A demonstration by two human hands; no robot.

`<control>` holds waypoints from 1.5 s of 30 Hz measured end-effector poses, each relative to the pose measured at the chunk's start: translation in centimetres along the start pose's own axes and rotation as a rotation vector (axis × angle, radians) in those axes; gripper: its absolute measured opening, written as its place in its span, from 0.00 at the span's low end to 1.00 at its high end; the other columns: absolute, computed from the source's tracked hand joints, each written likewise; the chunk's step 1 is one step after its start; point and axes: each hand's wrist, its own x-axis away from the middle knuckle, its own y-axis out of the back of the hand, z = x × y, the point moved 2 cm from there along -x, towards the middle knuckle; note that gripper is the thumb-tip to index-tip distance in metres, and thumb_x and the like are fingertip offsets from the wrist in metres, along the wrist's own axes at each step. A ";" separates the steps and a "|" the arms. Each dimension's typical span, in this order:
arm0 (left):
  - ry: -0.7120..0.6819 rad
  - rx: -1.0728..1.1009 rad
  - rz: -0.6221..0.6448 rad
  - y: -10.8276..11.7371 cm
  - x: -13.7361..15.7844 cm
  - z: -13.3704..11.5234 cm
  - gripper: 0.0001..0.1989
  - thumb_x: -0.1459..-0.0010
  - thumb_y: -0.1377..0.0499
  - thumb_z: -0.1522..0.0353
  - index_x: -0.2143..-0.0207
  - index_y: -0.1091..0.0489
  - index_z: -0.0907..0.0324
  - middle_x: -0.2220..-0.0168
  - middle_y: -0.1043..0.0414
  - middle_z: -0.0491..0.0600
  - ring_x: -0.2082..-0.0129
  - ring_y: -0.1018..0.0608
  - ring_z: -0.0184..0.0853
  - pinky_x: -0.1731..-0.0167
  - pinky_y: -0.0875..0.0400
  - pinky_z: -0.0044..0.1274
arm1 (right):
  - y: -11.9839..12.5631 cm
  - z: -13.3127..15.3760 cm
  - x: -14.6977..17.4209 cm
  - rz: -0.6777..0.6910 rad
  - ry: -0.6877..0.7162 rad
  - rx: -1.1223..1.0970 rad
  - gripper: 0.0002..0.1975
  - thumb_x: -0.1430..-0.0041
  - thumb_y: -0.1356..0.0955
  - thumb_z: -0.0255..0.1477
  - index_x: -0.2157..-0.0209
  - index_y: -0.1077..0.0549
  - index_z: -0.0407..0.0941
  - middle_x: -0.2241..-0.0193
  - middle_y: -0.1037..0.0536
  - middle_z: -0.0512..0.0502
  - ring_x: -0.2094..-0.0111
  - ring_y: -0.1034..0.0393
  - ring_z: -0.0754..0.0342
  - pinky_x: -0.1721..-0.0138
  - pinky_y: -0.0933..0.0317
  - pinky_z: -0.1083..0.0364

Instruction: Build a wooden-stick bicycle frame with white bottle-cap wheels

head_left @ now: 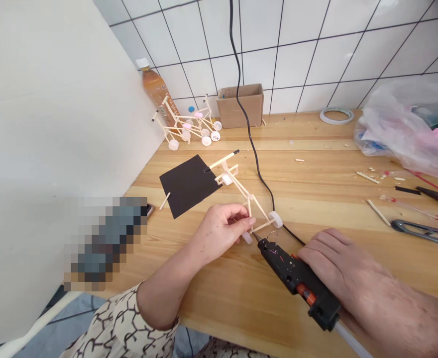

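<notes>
My left hand (222, 231) pinches a small tricycle model (239, 184) built of pale wooden sticks, near one of its lower joints. The model has white round wheels and a handlebar stick with black ends. In my right hand (338, 263) is a black hot glue gun (293, 273), its nozzle at the joint beside my left fingertips. A clear glue stick (349, 340) sticks out of the gun's rear. Part of the model's lower frame is hidden behind my left fingers. Under the handlebar side lies a black square sheet (189, 186).
Finished-looking stick tricycles (187, 127) stand by a drink bottle (157, 92) at the back left. A cardboard box (240, 107), tape roll (336, 116) and plastic bag (409, 127) line the back. Snips (424, 231) lie right. A black cord (254, 149) crosses the table.
</notes>
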 end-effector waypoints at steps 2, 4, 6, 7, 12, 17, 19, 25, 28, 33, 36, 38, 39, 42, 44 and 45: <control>-0.003 -0.001 0.002 0.0 0.0 0.0 0.09 0.45 0.42 0.67 0.76 0.31 0.63 0.79 0.29 0.46 0.82 0.30 0.24 0.81 0.37 0.16 | 0.0 0.0 -0.1 -0.003 0.000 0.008 0.14 0.43 0.45 0.16 0.73 0.33 0.44 0.75 0.30 0.44 0.74 0.39 0.51 0.71 0.43 0.52; -0.004 -0.001 0.003 0.0 0.0 0.0 0.09 0.45 0.42 0.67 0.76 0.31 0.63 0.79 0.29 0.46 0.82 0.30 0.25 0.80 0.36 0.16 | 0.0 -0.1 -0.1 -0.011 0.009 0.010 0.15 0.43 0.45 0.16 0.74 0.33 0.44 0.75 0.30 0.45 0.74 0.39 0.51 0.71 0.43 0.53; -0.002 0.001 0.002 0.0 0.0 0.0 0.09 0.46 0.42 0.67 0.76 0.32 0.63 0.79 0.29 0.45 0.82 0.30 0.24 0.80 0.36 0.16 | -0.1 -0.1 0.0 -0.018 0.010 0.015 0.16 0.43 0.46 0.16 0.74 0.34 0.44 0.75 0.31 0.45 0.74 0.39 0.51 0.71 0.43 0.52; -0.002 0.003 0.001 0.0 0.0 0.0 0.09 0.46 0.42 0.68 0.76 0.32 0.63 0.79 0.30 0.45 0.82 0.30 0.24 0.80 0.36 0.15 | -0.1 -0.2 0.0 -0.022 0.009 0.015 0.16 0.42 0.46 0.16 0.73 0.34 0.44 0.75 0.31 0.45 0.74 0.39 0.50 0.71 0.43 0.52; 0.000 0.009 0.001 0.0 0.1 -0.1 0.09 0.46 0.42 0.68 0.77 0.32 0.63 0.80 0.30 0.44 0.82 0.29 0.24 0.80 0.36 0.15 | -0.3 -0.3 0.3 -0.014 0.012 -0.005 0.15 0.40 0.46 0.17 0.73 0.34 0.44 0.75 0.31 0.46 0.74 0.39 0.51 0.70 0.43 0.53; -0.005 0.002 0.002 0.0 0.0 -0.1 0.09 0.46 0.42 0.68 0.77 0.32 0.63 0.80 0.31 0.43 0.83 0.30 0.23 0.81 0.36 0.15 | -0.4 -0.3 0.2 -0.031 -0.002 0.011 0.15 0.41 0.46 0.17 0.73 0.34 0.45 0.75 0.31 0.46 0.74 0.39 0.51 0.70 0.43 0.53; -0.005 0.004 0.001 0.0 0.0 -0.1 0.09 0.46 0.42 0.68 0.77 0.32 0.63 0.80 0.32 0.43 0.83 0.30 0.23 0.81 0.37 0.14 | -0.3 -0.3 0.2 -0.046 0.004 0.021 0.15 0.41 0.45 0.16 0.73 0.34 0.44 0.76 0.31 0.46 0.74 0.39 0.51 0.71 0.43 0.53; -0.001 -0.003 -0.004 0.0 0.1 -0.2 0.09 0.46 0.42 0.68 0.77 0.33 0.63 0.80 0.32 0.43 0.83 0.30 0.23 0.81 0.37 0.15 | -0.3 -0.4 0.2 -0.049 0.010 0.001 0.13 0.43 0.44 0.16 0.71 0.33 0.44 0.75 0.30 0.46 0.74 0.39 0.52 0.71 0.43 0.53; 0.005 0.000 -0.011 0.0 0.1 -0.2 0.09 0.46 0.42 0.68 0.77 0.33 0.63 0.80 0.32 0.43 0.83 0.30 0.24 0.81 0.36 0.15 | -0.2 -0.5 0.2 -0.050 0.002 -0.013 0.13 0.43 0.44 0.16 0.72 0.33 0.44 0.75 0.30 0.46 0.74 0.39 0.52 0.72 0.44 0.53; 0.010 0.007 -0.008 0.0 0.1 -0.2 0.09 0.46 0.42 0.68 0.77 0.33 0.63 0.79 0.29 0.44 0.83 0.30 0.24 0.81 0.36 0.15 | 0.0 -0.6 0.3 -0.029 -0.001 -0.006 0.12 0.44 0.43 0.16 0.72 0.33 0.44 0.74 0.30 0.45 0.73 0.39 0.51 0.71 0.44 0.53; 0.020 0.002 -0.013 -0.1 0.1 -0.4 0.10 0.46 0.42 0.69 0.78 0.33 0.63 0.80 0.30 0.44 0.84 0.30 0.23 0.82 0.37 0.15 | 0.2 -0.7 0.3 -0.023 0.003 0.018 0.12 0.44 0.43 0.17 0.72 0.33 0.44 0.74 0.30 0.44 0.73 0.39 0.51 0.70 0.45 0.52; 0.026 0.001 -0.013 -0.1 0.1 -0.4 0.10 0.46 0.42 0.69 0.78 0.33 0.63 0.80 0.30 0.44 0.83 0.30 0.23 0.82 0.37 0.14 | 0.4 -0.9 0.4 -0.032 0.012 0.035 0.11 0.44 0.43 0.18 0.72 0.33 0.43 0.74 0.30 0.44 0.73 0.40 0.50 0.71 0.45 0.52; 0.026 0.001 -0.013 -0.1 0.1 -0.4 0.10 0.46 0.42 0.69 0.78 0.33 0.63 0.80 0.30 0.44 0.83 0.30 0.23 0.82 0.37 0.14 | 0.5 -1.0 0.5 -0.038 0.016 0.038 0.11 0.45 0.42 0.18 0.71 0.33 0.43 0.74 0.31 0.44 0.73 0.40 0.50 0.71 0.46 0.52; 0.021 0.008 -0.011 -0.1 0.0 -0.3 0.09 0.46 0.42 0.68 0.78 0.33 0.63 0.80 0.29 0.45 0.83 0.30 0.24 0.82 0.37 0.15 | 0.8 -1.4 0.7 -0.049 0.016 0.031 0.09 0.45 0.41 0.18 0.69 0.33 0.44 0.74 0.31 0.45 0.73 0.39 0.51 0.71 0.46 0.52; 0.019 0.013 -0.015 -0.1 0.0 -0.3 0.09 0.46 0.42 0.68 0.77 0.33 0.63 0.80 0.29 0.45 0.83 0.30 0.24 0.81 0.37 0.15 | 1.1 -1.9 0.8 -0.067 0.008 0.024 0.08 0.45 0.41 0.19 0.68 0.34 0.44 0.73 0.31 0.45 0.72 0.39 0.51 0.70 0.45 0.52; 0.020 0.013 -0.017 -0.1 0.0 -0.2 0.09 0.46 0.42 0.68 0.77 0.33 0.63 0.80 0.29 0.45 0.83 0.31 0.24 0.82 0.37 0.15 | 1.4 -2.1 0.8 -0.082 0.013 0.021 0.08 0.44 0.41 0.20 0.66 0.35 0.44 0.72 0.30 0.45 0.72 0.38 0.51 0.69 0.45 0.51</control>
